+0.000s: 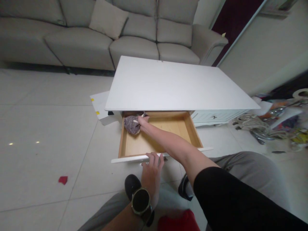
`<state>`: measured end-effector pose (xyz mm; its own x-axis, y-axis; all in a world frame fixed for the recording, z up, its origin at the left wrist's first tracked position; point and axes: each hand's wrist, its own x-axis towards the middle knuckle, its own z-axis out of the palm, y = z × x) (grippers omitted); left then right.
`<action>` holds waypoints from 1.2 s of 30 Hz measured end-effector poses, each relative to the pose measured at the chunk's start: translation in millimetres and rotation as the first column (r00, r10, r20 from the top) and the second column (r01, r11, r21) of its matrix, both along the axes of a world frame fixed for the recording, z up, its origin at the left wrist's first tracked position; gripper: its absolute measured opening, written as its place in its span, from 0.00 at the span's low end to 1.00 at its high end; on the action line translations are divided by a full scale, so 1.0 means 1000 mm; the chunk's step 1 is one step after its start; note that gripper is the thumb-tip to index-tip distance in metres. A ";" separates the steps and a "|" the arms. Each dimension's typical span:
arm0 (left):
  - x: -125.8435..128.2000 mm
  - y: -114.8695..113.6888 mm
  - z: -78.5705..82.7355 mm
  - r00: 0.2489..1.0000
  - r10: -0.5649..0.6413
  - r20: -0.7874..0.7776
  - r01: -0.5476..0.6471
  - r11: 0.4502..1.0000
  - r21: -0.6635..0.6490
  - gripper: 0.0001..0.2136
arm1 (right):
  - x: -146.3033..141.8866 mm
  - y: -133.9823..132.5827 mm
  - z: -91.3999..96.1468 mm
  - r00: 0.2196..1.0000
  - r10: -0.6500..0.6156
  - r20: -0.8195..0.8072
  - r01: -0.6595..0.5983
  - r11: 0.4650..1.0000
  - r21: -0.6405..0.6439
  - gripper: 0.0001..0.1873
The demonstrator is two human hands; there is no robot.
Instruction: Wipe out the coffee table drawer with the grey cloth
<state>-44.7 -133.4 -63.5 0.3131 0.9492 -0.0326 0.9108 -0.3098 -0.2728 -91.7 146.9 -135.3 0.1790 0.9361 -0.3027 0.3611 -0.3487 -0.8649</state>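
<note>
A wooden drawer (175,126) with a white front panel stands pulled out of a white coffee table (178,86). Inside its back left corner is a bunched, speckled grey-purple cloth (131,124). My right hand (142,122) reaches across into the drawer and grips this cloth at its right side; a small pale strip shows by the fingers. My left hand (153,163), with a watch on the wrist, has its fingers hooked over the top edge of the drawer front (131,158). Its thumb lies on the outer side.
Behind the table runs a grey sofa (134,48) with a cushion (108,19). A white box (102,102) sits left of the table. Cables and assorted items (260,125) crowd the floor at right. A red scrap (63,180) lies on the tiles at left.
</note>
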 end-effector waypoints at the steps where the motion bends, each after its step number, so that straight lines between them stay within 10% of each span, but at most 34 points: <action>1: 0.000 0.000 0.000 1.000 0.003 0.010 -0.003 1.000 0.000 0.27 | 0.014 0.001 0.001 0.997 -0.067 0.044 0.068 0.997 -0.024 0.35; 9: -0.007 -0.002 -0.002 0.997 0.008 0.076 -0.008 1.000 0.005 0.29 | 0.201 0.001 0.030 0.795 -0.442 0.416 0.461 0.885 0.060 0.27; 13: -0.007 -0.002 0.001 0.997 0.021 0.080 -0.020 1.000 -0.016 0.29 | 0.252 0.004 0.043 0.762 -0.384 0.521 0.371 0.919 0.135 0.26; 17: -0.003 -0.002 0.002 0.996 0.038 0.078 -0.035 0.998 -0.047 0.29 | 0.232 0.010 0.040 0.760 -0.275 0.588 0.263 0.959 0.108 0.26; 24: 0.002 -0.001 -0.003 0.989 0.070 0.131 -0.064 0.996 -0.054 0.28 | 0.105 -0.009 0.027 0.787 -0.115 0.606 0.066 0.992 0.103 0.31; 29: -0.002 -0.002 -0.001 0.983 0.056 0.173 -0.050 0.998 -0.042 0.25 | 0.033 -0.027 0.028 0.726 0.212 0.654 -0.334 0.940 0.065 0.30; 36: 0.000 -0.002 -0.006 0.992 0.046 0.115 -0.046 0.999 -0.007 0.27 | 0.065 -0.015 0.034 0.534 0.408 0.740 -0.623 0.782 0.018 0.34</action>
